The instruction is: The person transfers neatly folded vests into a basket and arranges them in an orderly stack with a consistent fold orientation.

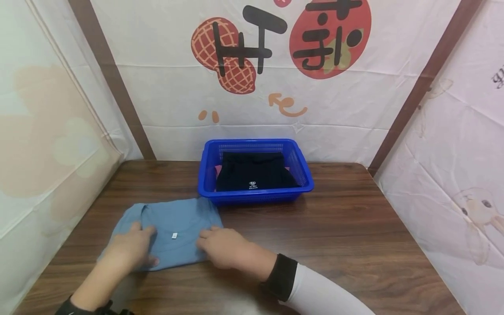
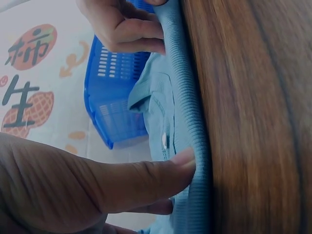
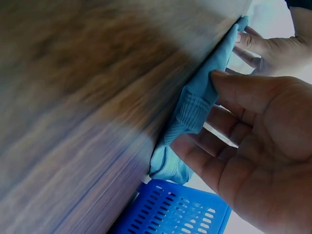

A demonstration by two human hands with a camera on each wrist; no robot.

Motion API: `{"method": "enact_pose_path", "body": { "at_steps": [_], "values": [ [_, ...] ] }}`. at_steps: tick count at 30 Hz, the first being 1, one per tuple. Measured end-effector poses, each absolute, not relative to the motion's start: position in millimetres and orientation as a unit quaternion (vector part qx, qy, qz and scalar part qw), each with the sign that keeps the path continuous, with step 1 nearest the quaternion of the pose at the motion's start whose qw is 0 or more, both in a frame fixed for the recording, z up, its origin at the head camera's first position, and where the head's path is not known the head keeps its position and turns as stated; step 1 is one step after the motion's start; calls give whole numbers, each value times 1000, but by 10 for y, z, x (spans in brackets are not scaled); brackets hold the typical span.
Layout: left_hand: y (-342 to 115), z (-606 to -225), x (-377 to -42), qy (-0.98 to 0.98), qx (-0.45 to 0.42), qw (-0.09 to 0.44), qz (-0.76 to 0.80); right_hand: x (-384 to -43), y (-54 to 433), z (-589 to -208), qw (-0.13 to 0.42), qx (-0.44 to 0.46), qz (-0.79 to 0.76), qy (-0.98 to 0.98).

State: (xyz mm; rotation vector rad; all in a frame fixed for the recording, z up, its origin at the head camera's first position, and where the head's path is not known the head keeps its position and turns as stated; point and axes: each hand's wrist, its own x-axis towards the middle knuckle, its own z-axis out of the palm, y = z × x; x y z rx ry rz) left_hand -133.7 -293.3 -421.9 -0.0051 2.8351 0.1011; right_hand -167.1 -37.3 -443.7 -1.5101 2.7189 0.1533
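Observation:
A folded blue shirt [image 1: 179, 223] lies flat on the table, its neckline and small white label facing up. My left hand [image 1: 130, 247] rests on the shirt's left part, fingers spread. In the left wrist view its thumb [image 2: 161, 180] presses the ribbed near edge. My right hand [image 1: 226, 248] touches the right end of the shirt. In the right wrist view, the right thumb [image 3: 239, 87] and fingers lie apart against the cloth, with a ribbed band [image 3: 192, 112] between them. Some fingertips of both hands are hidden by the fabric.
Behind the shirt stands a blue plastic basket [image 1: 256, 197], touching or nearly touching its far right corner. Inside lies a folded black garment [image 1: 253, 170] over something pink. The wooden table [image 1: 334, 245] extends right. Printed cloth walls [image 1: 169, 100] enclose the back and sides.

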Motion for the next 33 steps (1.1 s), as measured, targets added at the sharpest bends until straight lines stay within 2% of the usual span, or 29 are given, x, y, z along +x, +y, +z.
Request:
{"method": "enact_pose_path", "body": {
  "at_steps": [6,33],
  "values": [
    [-2788,-4187,-1322,986,-6,162,38,-1656,-236,-4406,11,-488,32,872],
    [-2357,-4197,-1381,992,28,124,27,-1708,201,-4413,21,-454,-13,890]
  ]
}}
